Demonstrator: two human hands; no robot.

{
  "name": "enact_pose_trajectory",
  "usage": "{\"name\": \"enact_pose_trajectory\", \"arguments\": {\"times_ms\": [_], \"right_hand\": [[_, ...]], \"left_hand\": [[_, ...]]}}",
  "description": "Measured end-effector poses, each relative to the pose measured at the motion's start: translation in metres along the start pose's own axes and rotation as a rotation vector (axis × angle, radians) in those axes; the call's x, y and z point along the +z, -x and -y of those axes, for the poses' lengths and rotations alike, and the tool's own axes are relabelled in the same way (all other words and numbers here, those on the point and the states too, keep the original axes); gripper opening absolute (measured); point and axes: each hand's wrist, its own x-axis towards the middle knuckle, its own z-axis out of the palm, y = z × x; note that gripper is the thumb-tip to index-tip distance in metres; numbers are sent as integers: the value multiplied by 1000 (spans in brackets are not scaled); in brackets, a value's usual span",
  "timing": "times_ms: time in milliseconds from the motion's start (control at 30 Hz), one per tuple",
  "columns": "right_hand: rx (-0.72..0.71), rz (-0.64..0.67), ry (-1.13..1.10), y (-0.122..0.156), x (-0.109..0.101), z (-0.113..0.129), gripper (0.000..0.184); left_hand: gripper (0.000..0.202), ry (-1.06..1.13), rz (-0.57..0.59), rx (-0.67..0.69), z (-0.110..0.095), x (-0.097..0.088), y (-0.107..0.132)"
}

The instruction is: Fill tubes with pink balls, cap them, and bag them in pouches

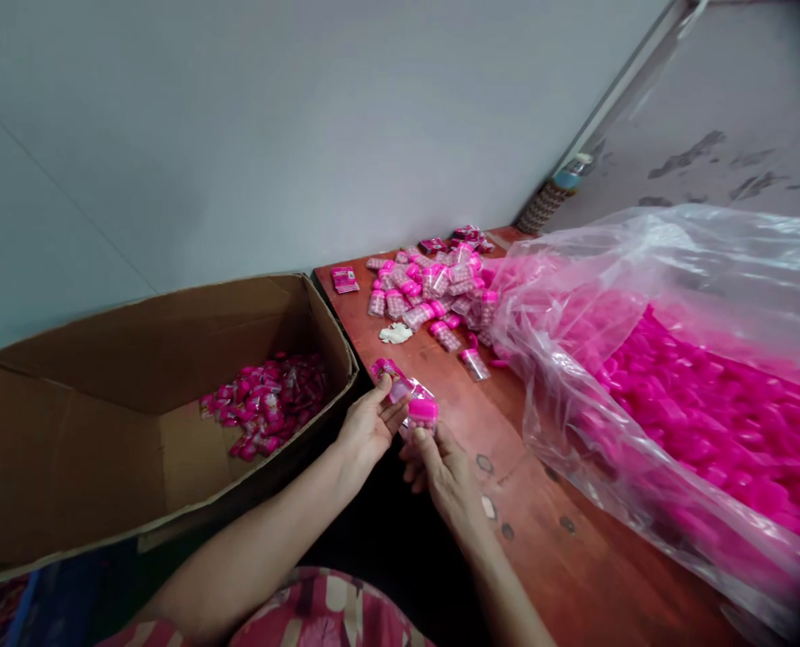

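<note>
My left hand pinches a shiny pink printed wrapper near the table's left edge. Just beside it, my right hand is closed around a small clear candy jar with a pink cap and small pale balls inside. Jar and wrapper overlap in view; whether the jar touches the wrapper's opening I cannot tell. Farther back lies a pile of similar jars, capped in pink. One clear jar lies apart, closer to my hands.
A cardboard box at left holds many pink wrapped packets. On the red table, a clear plastic bag full of pink caps fills the right side. A bottle stands in the back corner. White scrap lies near the pile.
</note>
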Motion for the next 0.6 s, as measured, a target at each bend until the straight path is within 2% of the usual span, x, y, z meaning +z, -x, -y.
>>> {"name": "enact_pose_trajectory", "arguments": {"times_ms": [100, 367, 600], "right_hand": [[-28, -39, -7, 1, 9, -3, 32], [-11, -19, -48, -2, 8, -3, 33], [-3, 53, -153, -4, 4, -9, 33]], "left_hand": [[11, -12, 44, 2, 4, 0, 1], [19, -137, 119, 83, 10, 0, 6], [24, -294, 267, 39, 5, 3, 14]]}}
